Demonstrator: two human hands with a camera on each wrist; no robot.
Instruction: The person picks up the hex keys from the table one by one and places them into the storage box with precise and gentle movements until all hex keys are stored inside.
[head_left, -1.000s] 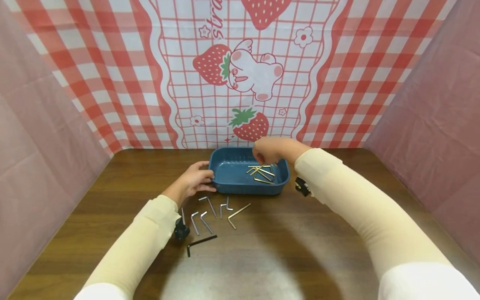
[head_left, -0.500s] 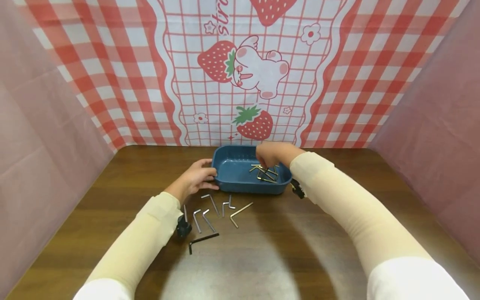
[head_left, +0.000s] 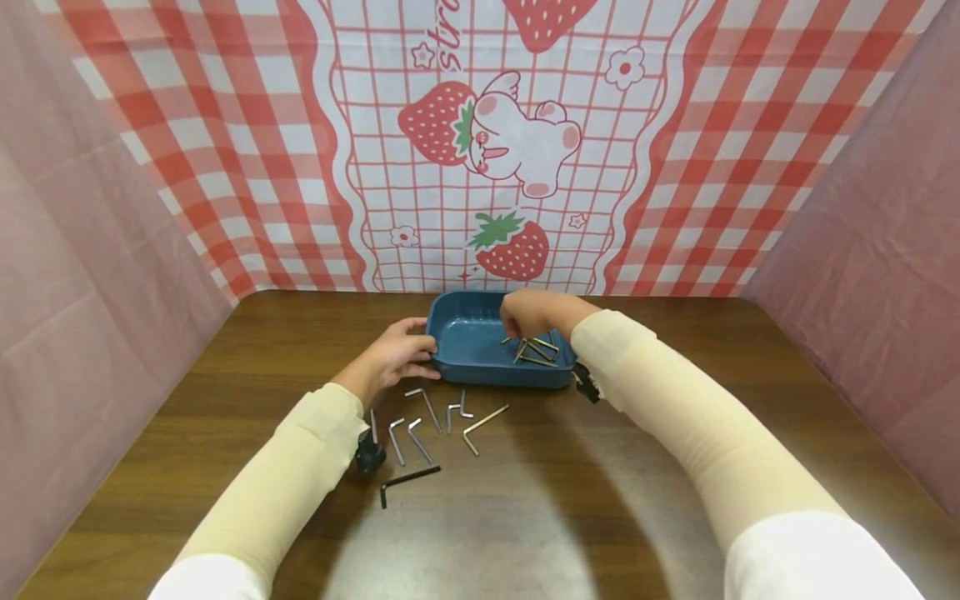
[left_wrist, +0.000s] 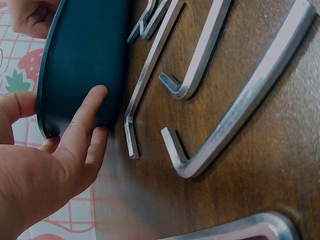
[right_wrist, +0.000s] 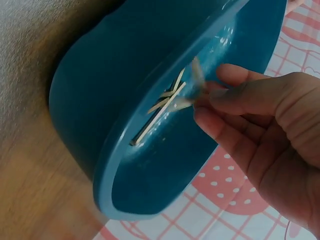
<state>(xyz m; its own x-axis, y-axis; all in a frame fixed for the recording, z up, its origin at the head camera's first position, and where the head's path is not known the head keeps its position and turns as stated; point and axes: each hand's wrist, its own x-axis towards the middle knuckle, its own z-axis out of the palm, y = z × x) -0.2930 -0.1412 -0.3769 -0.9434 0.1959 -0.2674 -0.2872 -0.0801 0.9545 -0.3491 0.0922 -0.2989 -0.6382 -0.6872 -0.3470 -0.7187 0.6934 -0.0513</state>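
My left hand (head_left: 392, 354) holds the left end of a blue plastic tray (head_left: 504, 376), its fingers spread around the end wall and rim in the left wrist view. My right hand (head_left: 534, 312) is over the tray. In the right wrist view its thumb and fingertips pinch a blurred gold-coloured hex key (right_wrist: 198, 75). Several other gold hex keys (right_wrist: 159, 113) lie crossed on the tray floor. In front of the tray, silver hex keys (head_left: 422, 442), one gold hex key (head_left: 472, 435) and a black hex key (head_left: 410, 477) lie on the table.
The wooden table (head_left: 510, 517) extends around the tray. Behind it hangs a checked strawberry-print cloth (head_left: 300, 208), with pink cloth (head_left: 862, 208) at both sides. A black wrist mount (head_left: 369, 454) hangs near the silver hex keys.
My right hand has lowered into the tray and then shifted slightly left over the gold hex keys. The left hand keeps its hold. The whole head view has shifted a little.
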